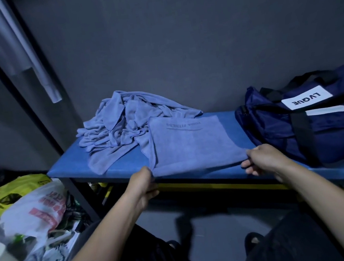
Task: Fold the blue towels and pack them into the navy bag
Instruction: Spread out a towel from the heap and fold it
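Note:
A blue towel point(190, 145) with dark printed lettering lies spread flat on the blue padded bench point(68, 168). My left hand point(144, 184) pinches its near left corner. My right hand point(262, 159) pinches its near right corner, at the bench's front edge. Behind and to the left, a crumpled heap of several blue towels point(122, 118) sits against the wall. The navy bag point(307, 123) with black straps and a white label rests on the right end of the bench, right of the flat towel.
A dark wall runs behind the bench. On the floor at left lie a white plastic bag point(34, 212) with red print, a yellow bag point(11, 191) and papers. A dark slanted post point(23, 98) stands at left. My knees show at the bottom.

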